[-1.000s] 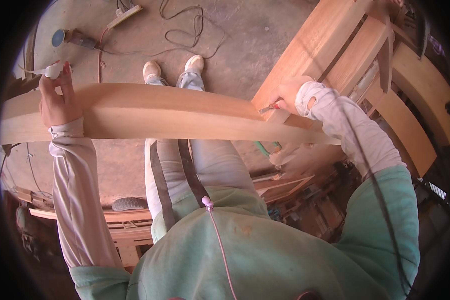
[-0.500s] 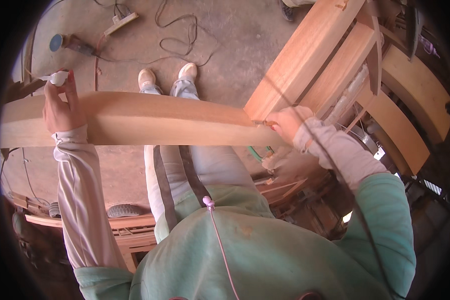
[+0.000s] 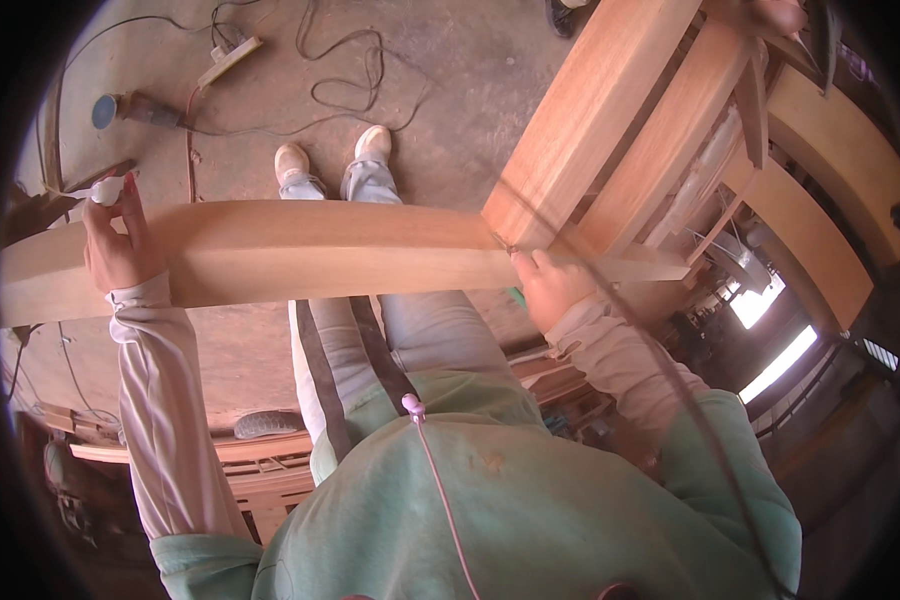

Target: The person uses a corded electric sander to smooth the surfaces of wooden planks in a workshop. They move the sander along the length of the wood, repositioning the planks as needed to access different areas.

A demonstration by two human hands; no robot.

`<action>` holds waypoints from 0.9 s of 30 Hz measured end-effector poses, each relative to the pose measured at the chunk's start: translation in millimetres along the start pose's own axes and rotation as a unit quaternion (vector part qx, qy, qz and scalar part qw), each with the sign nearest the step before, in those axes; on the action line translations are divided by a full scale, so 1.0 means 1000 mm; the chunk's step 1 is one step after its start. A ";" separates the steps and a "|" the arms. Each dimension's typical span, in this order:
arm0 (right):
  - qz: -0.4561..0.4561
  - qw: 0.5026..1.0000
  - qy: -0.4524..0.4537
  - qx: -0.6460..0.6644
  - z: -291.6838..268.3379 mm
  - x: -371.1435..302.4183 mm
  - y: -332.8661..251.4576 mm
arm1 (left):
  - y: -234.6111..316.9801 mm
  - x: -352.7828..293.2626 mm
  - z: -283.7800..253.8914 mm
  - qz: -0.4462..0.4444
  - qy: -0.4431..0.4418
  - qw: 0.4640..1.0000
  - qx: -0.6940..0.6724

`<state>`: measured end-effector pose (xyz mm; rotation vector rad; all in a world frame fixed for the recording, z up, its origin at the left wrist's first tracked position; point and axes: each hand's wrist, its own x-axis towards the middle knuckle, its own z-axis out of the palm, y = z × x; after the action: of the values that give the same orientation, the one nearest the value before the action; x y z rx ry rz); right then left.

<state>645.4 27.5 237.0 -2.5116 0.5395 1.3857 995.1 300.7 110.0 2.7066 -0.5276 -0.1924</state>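
Note:
My left hand (image 3: 122,252) is closed around a small white bottle (image 3: 108,190) with a thin nozzle, above the left part of a long, curved wooden beam (image 3: 320,245). The beam crosses in front of my body. At its right part, the end of a thick straight wooden beam (image 3: 595,115) meets its far edge at an angle. My right hand (image 3: 550,288) is on that joint, thumb and fingers pinched together at the seam. Whatever lies between those fingertips is too small to make out.
Another straight beam (image 3: 665,135) runs beside the first, and curved wooden boards (image 3: 805,240) stand at the right. A power tool with a round disc (image 3: 135,110), a power strip (image 3: 228,62) and loose cable (image 3: 375,70) lie on the floor. At the upper right is another person's hand (image 3: 775,16).
My right hand has shifted left and turned over the joint, uncovering the curved beam's right end. The left hand keeps the bottle, slightly lower in view. Another person's hand has appeared at upper right.

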 end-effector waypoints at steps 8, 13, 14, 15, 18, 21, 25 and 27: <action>-0.017 0.999 -0.035 -0.012 -0.011 0.009 0.004 | -0.005 0.002 0.000 -0.002 0.000 1.000 0.013; -0.018 0.998 -0.061 0.002 -0.012 0.003 0.007 | 0.002 0.002 -0.003 -0.007 -0.009 1.000 0.004; -0.018 0.998 -0.052 0.005 0.004 0.011 0.010 | 0.000 0.002 -0.003 -0.018 -0.021 1.000 0.002; -0.017 0.999 -0.044 0.008 0.013 0.014 0.010 | 0.000 0.000 -0.002 -0.012 -0.019 1.000 0.002; -0.012 0.998 -0.060 -0.001 -0.015 0.021 0.000 | -0.003 0.003 -0.001 0.005 -0.005 1.000 0.008; -0.037 0.999 -0.027 -0.009 -0.016 0.004 0.006 | -0.003 0.000 -0.003 0.003 -0.012 1.000 0.012; -0.009 0.998 -0.062 -0.026 -0.020 0.022 -0.001 | 0.000 -0.001 -0.001 0.013 -0.008 1.000 0.000; -0.003 0.997 -0.074 -0.020 -0.023 0.025 0.000 | 0.001 0.004 0.000 0.015 -0.006 1.000 0.008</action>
<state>675.6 14.0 228.0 -2.4129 0.4797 1.5803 998.9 298.6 110.4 2.7118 -0.5756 -0.1972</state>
